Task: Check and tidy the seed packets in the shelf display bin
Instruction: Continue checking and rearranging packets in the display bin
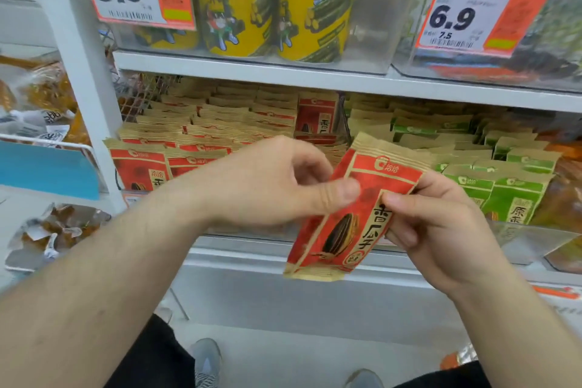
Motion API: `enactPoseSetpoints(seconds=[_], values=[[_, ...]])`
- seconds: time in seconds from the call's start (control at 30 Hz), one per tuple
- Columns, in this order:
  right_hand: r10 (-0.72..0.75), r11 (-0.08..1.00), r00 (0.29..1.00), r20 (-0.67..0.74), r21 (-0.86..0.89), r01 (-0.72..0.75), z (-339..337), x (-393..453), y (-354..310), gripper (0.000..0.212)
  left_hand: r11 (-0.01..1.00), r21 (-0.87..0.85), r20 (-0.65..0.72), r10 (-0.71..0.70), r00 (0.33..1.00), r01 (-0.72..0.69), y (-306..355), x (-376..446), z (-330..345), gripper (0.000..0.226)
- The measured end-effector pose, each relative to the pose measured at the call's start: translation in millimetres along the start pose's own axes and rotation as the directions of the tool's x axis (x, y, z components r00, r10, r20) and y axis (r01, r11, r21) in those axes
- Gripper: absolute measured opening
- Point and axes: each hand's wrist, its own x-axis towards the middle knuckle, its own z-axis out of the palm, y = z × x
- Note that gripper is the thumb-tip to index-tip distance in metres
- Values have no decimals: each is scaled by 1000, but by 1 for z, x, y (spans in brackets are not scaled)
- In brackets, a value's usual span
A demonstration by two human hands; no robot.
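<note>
Before the shelf bin (220, 231), both hands grasp one red seed packet (346, 217) — left hand (277, 183) pinching its left edge, right hand (441, 224) its right edge — tilted, clear of the stacked red packets (176, 148).

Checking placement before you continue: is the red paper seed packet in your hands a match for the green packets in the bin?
No, the red paper seed packet matches the red packets, not the green packets.
</note>
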Motion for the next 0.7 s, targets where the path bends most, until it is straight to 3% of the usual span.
enactPoseSetpoints(seconds=[0.03,0.1,0.13,0.23,0.33,0.43,0.57,0.7], values=[[1,1000,999,-53,9,0,0,0,-2,8,1000,19,-125,-12,992,15,1,7,-7,55],[27,1000,990,-136,10,-26,2,1,-7,23,986,158,-321,7,947,47,-2,29,-18,43],[30,999,985,-170,-9,-32,1,0,-8,28,959,273,-349,29,937,73,-4,42,-21,33],[56,997,965,-257,-39,-69,-2,3,-10,33,852,517,-195,21,981,84,-15,81,-26,28],[70,995,951,-300,-51,-90,-8,6,-7,29,757,644,-74,-79,994,109,-22,111,-22,41],[78,994,943,-322,-50,-99,-11,8,-4,27,742,655,13,-199,980,142,-27,136,-19,44],[92,994,935,-342,-19,-105,-16,9,-3,26,712,653,51,-383,922,259,-40,159,-17,74],[73,993,937,-343,-58,-99,-17,11,-2,30,669,698,51,-401,915,254,-46,166,-13,84]])
